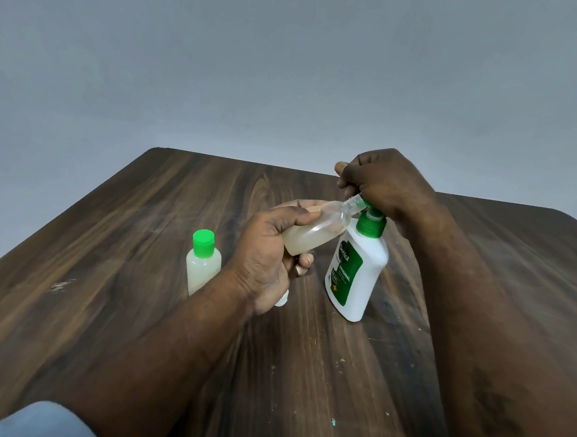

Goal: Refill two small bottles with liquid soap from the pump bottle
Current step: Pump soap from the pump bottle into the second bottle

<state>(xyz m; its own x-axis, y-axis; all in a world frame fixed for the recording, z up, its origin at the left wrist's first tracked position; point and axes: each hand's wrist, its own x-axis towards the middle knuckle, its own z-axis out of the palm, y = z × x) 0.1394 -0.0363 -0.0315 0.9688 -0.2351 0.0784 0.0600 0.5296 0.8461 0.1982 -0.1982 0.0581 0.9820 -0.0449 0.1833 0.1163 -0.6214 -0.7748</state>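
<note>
A white pump bottle (365,275) with a green label and green pump collar stands right of centre on the wooden table (142,242). My right hand (385,184) rests on top of its pump head, fingers closed over it. My left hand (267,251) holds a small clear bottle (317,232), uncapped and tilted, its neck against the pump's spout. Pale soap fills its lower part. A second small bottle (203,263) with a green cap stands upright to the left, filled with pale soap.
A small white object (282,299) lies on the table partly hidden under my left hand; what it is cannot be told. A plain grey wall rises behind the table's far edge. Light blue sleeves show at the bottom corners.
</note>
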